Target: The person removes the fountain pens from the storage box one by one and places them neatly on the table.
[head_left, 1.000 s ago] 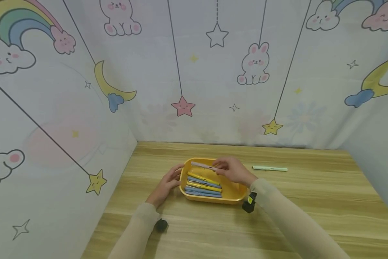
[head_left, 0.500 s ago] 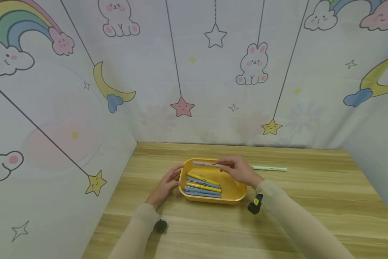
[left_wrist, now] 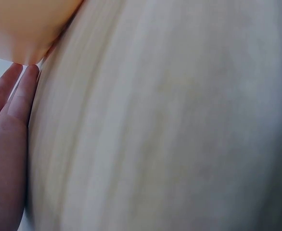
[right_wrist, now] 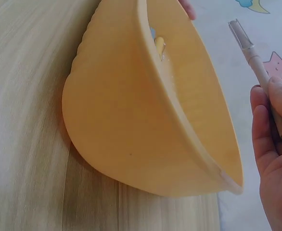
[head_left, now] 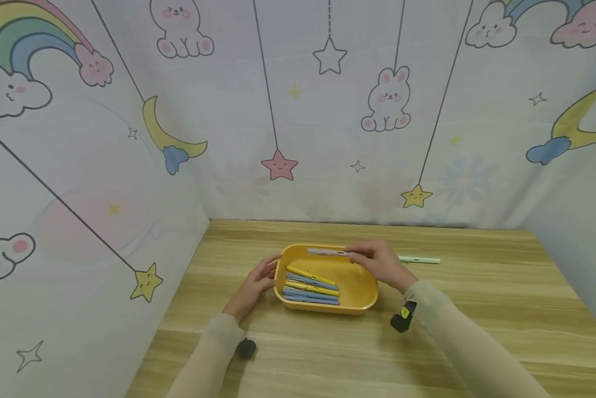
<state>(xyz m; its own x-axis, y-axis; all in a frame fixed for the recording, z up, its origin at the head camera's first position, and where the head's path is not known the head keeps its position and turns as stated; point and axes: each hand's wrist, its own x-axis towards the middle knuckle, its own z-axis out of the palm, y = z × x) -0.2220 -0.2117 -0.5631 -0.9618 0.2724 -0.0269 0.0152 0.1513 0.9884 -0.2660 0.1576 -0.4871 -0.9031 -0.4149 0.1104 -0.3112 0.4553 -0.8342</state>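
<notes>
A yellow plastic basket (head_left: pixel 357 296) stands on the table, with several yellow and blue pens (head_left: pixel 312 287) lying side by side in its left part. My right hand (head_left: pixel 380 262) pinches a pale lilac pen (head_left: pixel 323 252) near one end, above the basket's back right rim. In the right wrist view the held pen (right_wrist: pixel 259 67) slants up from between thumb and fingers, its clip end free. My left hand (head_left: pixel 253 284) rests its fingers against the basket's left side. The left wrist view shows those fingers (left_wrist: pixel 28 91) extended to the basket wall (left_wrist: pixel 30 29).
A mint green pen (head_left: pixel 422 260) lies on the wooden table (head_left: pixel 477 309) to the right of the basket, partly behind my right hand. White curtains (head_left: pixel 328 121) with cartoon prints enclose the table at the back and both sides.
My right hand has moved right with the lilac pen, from over the basket's middle toward its back right rim, now overlapping the mint green pen. My left hand stays at the basket's side.
</notes>
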